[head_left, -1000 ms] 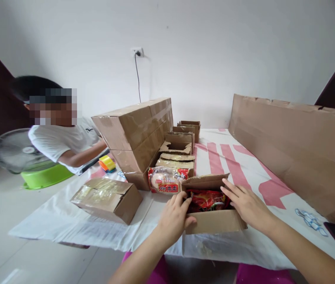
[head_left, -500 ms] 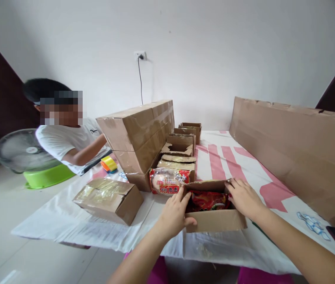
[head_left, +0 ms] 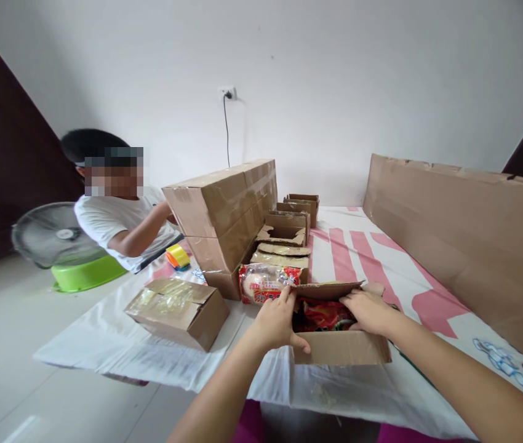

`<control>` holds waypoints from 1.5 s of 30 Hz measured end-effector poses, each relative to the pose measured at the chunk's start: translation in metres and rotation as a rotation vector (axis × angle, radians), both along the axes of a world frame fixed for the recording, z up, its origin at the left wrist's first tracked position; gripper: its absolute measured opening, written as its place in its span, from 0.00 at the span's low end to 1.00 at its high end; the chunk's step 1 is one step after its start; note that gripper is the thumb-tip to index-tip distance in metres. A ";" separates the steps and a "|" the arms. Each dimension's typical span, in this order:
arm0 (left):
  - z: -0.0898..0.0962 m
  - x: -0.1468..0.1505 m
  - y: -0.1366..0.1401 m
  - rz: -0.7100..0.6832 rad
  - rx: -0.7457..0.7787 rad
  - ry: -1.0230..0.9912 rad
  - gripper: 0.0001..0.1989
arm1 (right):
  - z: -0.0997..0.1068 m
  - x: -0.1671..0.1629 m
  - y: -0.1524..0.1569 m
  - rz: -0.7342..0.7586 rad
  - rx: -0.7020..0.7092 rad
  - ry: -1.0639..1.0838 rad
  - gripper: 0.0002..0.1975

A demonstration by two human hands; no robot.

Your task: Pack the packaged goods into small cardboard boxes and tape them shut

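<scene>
An open cardboard box [head_left: 342, 349] stands at the near edge of the cloth-covered table, with a shiny red plastic packet [head_left: 319, 312] inside. My left hand [head_left: 276, 320] grips the box's left wall, thumb along the front and fingers at the back corner. From the right, my right hand [head_left: 370, 312] reaches over the box's side, its fingers and thumb around the packet's right end; the fingertips are partly hidden. Just behind my left hand, a red-and-clear food package [head_left: 264, 282] leans by the row of small boxes.
Taped cartons [head_left: 224, 215] form a stack at centre left, beside several small open boxes [head_left: 284, 231]. A taped box [head_left: 173, 307] and tape rolls [head_left: 178, 256] lie left. A long cardboard panel [head_left: 455, 227] stands right. Another person [head_left: 118, 215] sits by a fan [head_left: 58, 234].
My right hand has moved from the box's back right edge inward, onto the packet. The left hand keeps its hold. The whole view has shifted slightly.
</scene>
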State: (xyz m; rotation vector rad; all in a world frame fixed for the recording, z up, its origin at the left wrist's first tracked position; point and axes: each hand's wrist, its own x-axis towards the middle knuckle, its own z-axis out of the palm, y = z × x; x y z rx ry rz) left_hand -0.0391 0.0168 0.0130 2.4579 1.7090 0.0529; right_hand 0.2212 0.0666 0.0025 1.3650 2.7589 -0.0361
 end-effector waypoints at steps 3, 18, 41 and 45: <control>0.000 0.000 -0.001 -0.004 -0.003 0.006 0.66 | -0.007 -0.010 0.005 -0.031 -0.037 -0.052 0.24; 0.007 0.000 0.004 -0.027 -0.009 -0.061 0.67 | 0.008 -0.004 -0.014 -0.072 -0.008 0.266 0.09; 0.067 0.027 0.057 -0.137 -0.167 -1.575 0.33 | 0.054 0.034 -0.001 -0.160 -0.411 1.608 0.32; 0.084 0.038 0.115 -0.028 -0.157 -1.600 0.30 | 0.063 0.023 0.057 -0.321 -0.472 1.575 0.23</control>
